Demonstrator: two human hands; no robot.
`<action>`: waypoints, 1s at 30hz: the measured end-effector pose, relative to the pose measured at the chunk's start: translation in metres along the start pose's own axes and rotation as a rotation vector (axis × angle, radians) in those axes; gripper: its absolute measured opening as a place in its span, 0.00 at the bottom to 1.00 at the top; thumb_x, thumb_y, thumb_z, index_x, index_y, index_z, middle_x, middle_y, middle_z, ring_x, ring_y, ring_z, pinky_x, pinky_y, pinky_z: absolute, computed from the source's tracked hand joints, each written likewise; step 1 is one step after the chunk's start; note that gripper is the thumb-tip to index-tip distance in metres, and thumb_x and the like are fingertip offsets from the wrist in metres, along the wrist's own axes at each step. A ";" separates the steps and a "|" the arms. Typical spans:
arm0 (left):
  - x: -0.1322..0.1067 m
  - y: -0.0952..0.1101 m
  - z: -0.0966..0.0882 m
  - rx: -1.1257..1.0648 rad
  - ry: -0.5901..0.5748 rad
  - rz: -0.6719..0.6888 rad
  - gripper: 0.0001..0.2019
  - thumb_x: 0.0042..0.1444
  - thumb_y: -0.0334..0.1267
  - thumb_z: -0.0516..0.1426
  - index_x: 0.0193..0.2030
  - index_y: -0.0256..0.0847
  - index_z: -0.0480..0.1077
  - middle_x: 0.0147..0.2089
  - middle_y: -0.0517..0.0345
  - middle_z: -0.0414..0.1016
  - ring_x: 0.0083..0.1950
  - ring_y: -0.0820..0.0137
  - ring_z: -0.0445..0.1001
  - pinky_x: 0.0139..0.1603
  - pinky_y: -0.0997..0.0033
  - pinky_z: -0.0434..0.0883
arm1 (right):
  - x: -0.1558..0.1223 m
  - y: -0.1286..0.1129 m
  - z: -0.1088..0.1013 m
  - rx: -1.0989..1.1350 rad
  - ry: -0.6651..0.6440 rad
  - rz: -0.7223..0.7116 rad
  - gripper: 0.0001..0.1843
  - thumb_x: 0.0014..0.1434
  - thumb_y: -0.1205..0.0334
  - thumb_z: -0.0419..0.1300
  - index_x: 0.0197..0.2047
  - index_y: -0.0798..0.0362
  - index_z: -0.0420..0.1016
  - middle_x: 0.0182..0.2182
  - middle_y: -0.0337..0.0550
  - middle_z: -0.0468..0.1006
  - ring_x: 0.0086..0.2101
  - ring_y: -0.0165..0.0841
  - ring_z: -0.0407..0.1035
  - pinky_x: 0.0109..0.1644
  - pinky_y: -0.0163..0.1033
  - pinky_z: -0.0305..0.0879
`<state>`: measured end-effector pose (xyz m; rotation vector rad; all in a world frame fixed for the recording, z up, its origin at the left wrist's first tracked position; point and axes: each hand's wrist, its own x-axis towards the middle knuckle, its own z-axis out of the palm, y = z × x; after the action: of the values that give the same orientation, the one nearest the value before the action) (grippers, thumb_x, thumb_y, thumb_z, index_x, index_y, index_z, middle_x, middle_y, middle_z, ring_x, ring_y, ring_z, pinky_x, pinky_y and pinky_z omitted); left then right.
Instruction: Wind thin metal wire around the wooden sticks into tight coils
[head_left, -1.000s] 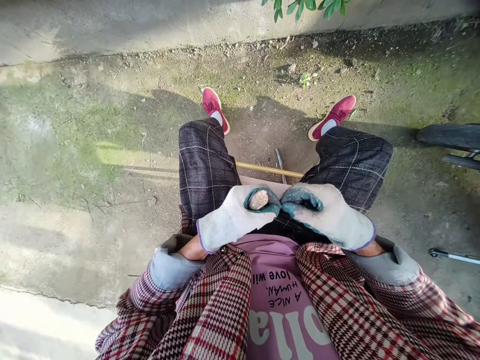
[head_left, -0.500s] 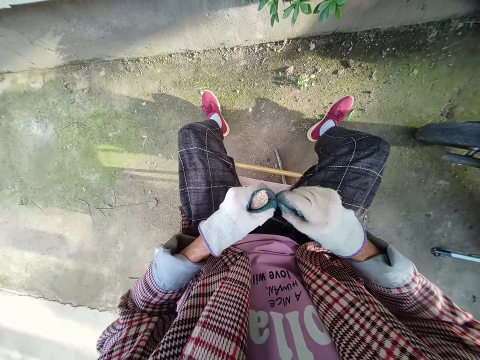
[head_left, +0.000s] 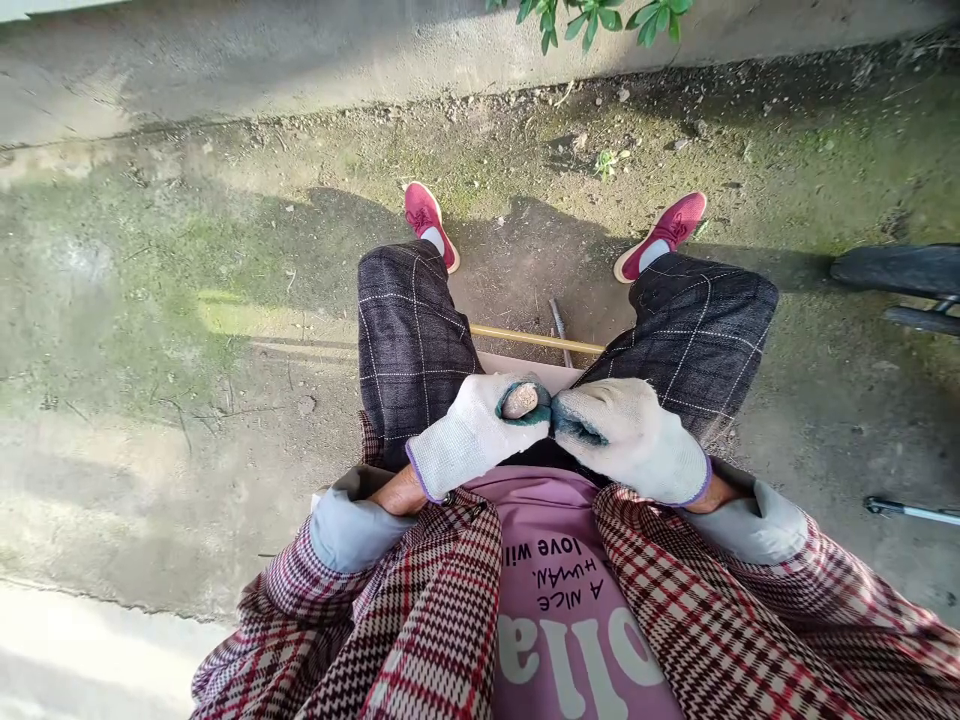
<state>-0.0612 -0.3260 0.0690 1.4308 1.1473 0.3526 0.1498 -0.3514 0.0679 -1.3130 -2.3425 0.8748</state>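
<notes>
My left hand (head_left: 478, 427), in a white knit glove with dark green coating on the fingers, is closed around something. Only a pale brown, rough, rounded end (head_left: 520, 401) shows between its thumb and fingers; its kind cannot be made out. My right hand (head_left: 628, 437), gloved the same way, is closed as well, its fingertips meeting those of the left in front of my lap. Whatever lies inside the right hand, if anything, is hidden by the glove.
Beyond my lap, a yellow rod (head_left: 534, 339) crosses between my knees, with a grey stick (head_left: 558, 320) beside it. A dark wheel (head_left: 896, 270) and a thin metal bar (head_left: 911, 508) are at the right. A low concrete wall (head_left: 300, 70) runs along the top.
My right wrist has shifted slightly left and up, and my left wrist slightly right. Both hands remain closed and touching at the fingertips.
</notes>
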 end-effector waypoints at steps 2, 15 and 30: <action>0.000 0.002 0.000 -0.004 -0.004 -0.009 0.06 0.56 0.37 0.63 0.31 0.36 0.76 0.31 0.57 0.78 0.33 0.71 0.71 0.37 0.70 0.71 | 0.001 0.001 0.001 0.003 -0.005 0.005 0.12 0.64 0.62 0.58 0.28 0.46 0.73 0.22 0.42 0.75 0.24 0.38 0.69 0.29 0.46 0.60; 0.011 0.001 -0.007 -0.297 -0.003 -0.117 0.04 0.50 0.35 0.63 0.31 0.36 0.76 0.29 0.61 0.75 0.33 0.71 0.70 0.36 0.70 0.69 | 0.005 0.024 0.005 0.527 0.035 0.214 0.08 0.63 0.60 0.61 0.37 0.53 0.82 0.31 0.40 0.83 0.31 0.32 0.74 0.38 0.37 0.70; 0.012 -0.047 0.005 -0.746 0.048 -0.290 0.22 0.46 0.36 0.70 0.49 0.35 0.74 0.39 0.56 0.81 0.30 0.74 0.74 0.34 0.71 0.71 | 0.004 0.073 0.022 0.601 0.294 0.525 0.08 0.63 0.56 0.61 0.37 0.49 0.79 0.25 0.38 0.76 0.22 0.31 0.64 0.24 0.37 0.62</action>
<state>-0.0719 -0.3290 0.0219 0.5999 1.0811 0.5385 0.1840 -0.3276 0.0039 -1.6434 -1.3628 1.2958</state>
